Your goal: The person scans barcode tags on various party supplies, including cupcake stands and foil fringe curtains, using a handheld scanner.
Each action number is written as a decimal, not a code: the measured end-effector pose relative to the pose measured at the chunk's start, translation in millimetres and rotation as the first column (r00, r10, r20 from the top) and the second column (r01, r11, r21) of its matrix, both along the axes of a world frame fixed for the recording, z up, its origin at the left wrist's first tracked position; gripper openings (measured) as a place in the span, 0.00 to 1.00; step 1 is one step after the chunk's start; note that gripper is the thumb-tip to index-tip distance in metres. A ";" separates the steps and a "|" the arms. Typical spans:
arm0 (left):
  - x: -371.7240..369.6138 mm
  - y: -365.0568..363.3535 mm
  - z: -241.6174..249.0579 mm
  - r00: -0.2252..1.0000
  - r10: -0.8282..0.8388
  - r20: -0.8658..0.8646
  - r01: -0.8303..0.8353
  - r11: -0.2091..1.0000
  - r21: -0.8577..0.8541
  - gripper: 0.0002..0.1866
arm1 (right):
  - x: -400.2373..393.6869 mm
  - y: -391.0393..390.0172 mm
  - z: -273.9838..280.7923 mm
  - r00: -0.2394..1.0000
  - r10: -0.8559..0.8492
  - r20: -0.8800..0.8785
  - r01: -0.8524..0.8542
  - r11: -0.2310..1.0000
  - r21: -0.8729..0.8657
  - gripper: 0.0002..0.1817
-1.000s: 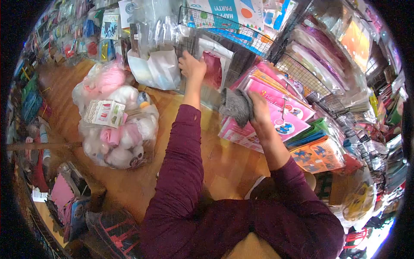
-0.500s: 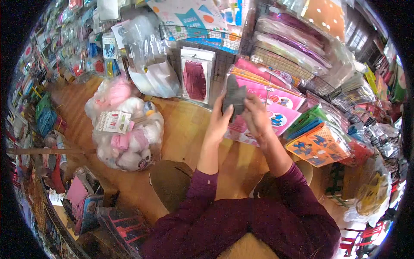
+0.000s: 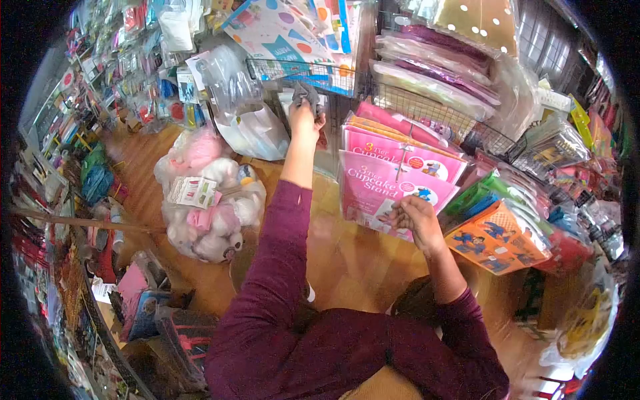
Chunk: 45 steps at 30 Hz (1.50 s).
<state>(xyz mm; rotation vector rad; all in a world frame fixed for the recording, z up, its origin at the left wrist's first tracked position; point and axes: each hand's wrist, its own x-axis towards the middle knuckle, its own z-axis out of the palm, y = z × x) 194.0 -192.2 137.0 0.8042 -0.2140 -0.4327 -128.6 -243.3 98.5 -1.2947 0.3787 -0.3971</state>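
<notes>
A glossy wooden floor (image 3: 327, 250) in warm brown runs through the middle of a crowded room, with packaged goods hung and stacked close on every side. The left hand (image 3: 307, 121) reaches forward and grasps a bunched grey cloth (image 3: 305, 95), which sits just below a wire basket (image 3: 300, 63) filled with colourful party packs (image 3: 270, 37); whether the cloth touches the packet behind it, I cannot tell. The right hand (image 3: 419, 221) has nothing visible in its grip, its fingers loosely bent in front of pink packets (image 3: 377, 173) printed "3 Tier Cupcake Stand"; contact with them is unclear. Beside these, at right, stand green packets (image 3: 472, 195) and an orange packet (image 3: 497, 239), tilted on the floor side of the display. On the floor to the left rests a clear bag (image 3: 213, 233) of pink and white fluffy things, with a printed card (image 3: 195, 192) on its front. A white bag (image 3: 257, 137) hangs near the left hand. Small hanging packets (image 3: 133, 87) crowd the upper left, and a polka-dot sheet (image 3: 475, 25) shows above purple packs (image 3: 440, 57) at upper right.
</notes>
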 end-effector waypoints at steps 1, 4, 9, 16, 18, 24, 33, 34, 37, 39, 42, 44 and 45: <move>3.0 -13.0 3.5 1.000 0.008 0.004 -0.008 1.000 -0.002 0.08 | -5.4 -5.1 -6.7 1.000 -0.005 -0.016 0.006 1.000 0.029 0.10; 10.6 -41.1 -6.9 0.965 -0.259 -0.035 0.261 0.948 0.180 0.05 | -10.3 -15.6 -15.6 0.999 -0.041 -0.007 0.041 0.997 0.064 0.10; -20.1 -17.6 -10.8 0.860 -0.312 0.404 0.080 0.864 0.496 0.04 | -13.0 -22.6 -20.6 0.997 -0.078 -0.016 0.076 0.991 -0.107 0.08; 20.8 54.3 -13.3 0.546 -0.471 0.693 -0.070 0.799 0.598 0.21 | -14.3 -20.1 -29.3 0.995 -0.096 -0.019 0.088 0.964 -0.250 0.06; 29.9 60.9 -25.0 0.397 -0.464 0.792 -0.208 0.795 0.570 0.20 | -14.7 -19.7 -28.3 0.995 -0.097 -0.015 0.091 0.966 -0.243 0.07; 22.7 34.9 -55.0 0.291 -0.289 0.912 -0.758 0.511 0.404 0.21 | -11.4 -18.8 -36.8 0.996 -0.085 -0.037 0.072 0.958 -0.277 0.06; 75.9 -26.5 -60.2 0.178 -0.308 0.935 -0.801 0.506 0.319 0.27 | -20.4 -27.9 -52.1 0.977 -0.215 -0.010 0.171 0.802 -0.573 0.08; 87.9 -31.4 -63.9 0.172 -0.333 0.927 -0.795 0.508 0.330 0.27 | -23.2 -28.5 -46.6 0.979 -0.200 -0.040 0.138 0.794 -0.592 0.08; 101.0 -44.9 -56.8 0.323 -0.457 0.829 -0.760 0.397 0.515 0.28 | -27.6 -30.9 -36.0 0.972 -0.234 0.001 0.179 0.742 -0.646 0.08; 89.7 -46.4 -48.0 0.270 -0.462 0.845 -0.790 0.395 0.469 0.26 | -30.6 -32.5 -32.4 0.972 -0.233 -0.033 0.162 0.766 -0.622 0.09; 71.4 -38.8 -45.3 0.226 -0.400 0.888 -0.677 0.591 0.439 0.23 | -37.8 -31.5 -21.4 0.958 -0.286 0.015 0.226 0.721 -0.655 0.08; 53.2 -18.5 -41.6 0.181 -0.432 0.884 -0.606 0.658 0.446 0.19 | -41.3 -32.3 -23.3 0.950 -0.310 0.030 0.259 0.735 -0.626 0.08; 54.5 -8.8 -50.5 0.274 -0.414 0.868 -0.484 0.720 0.496 0.17 | -43.4 -32.9 -24.9 0.949 -0.313 0.040 0.273 0.749 -0.603 0.08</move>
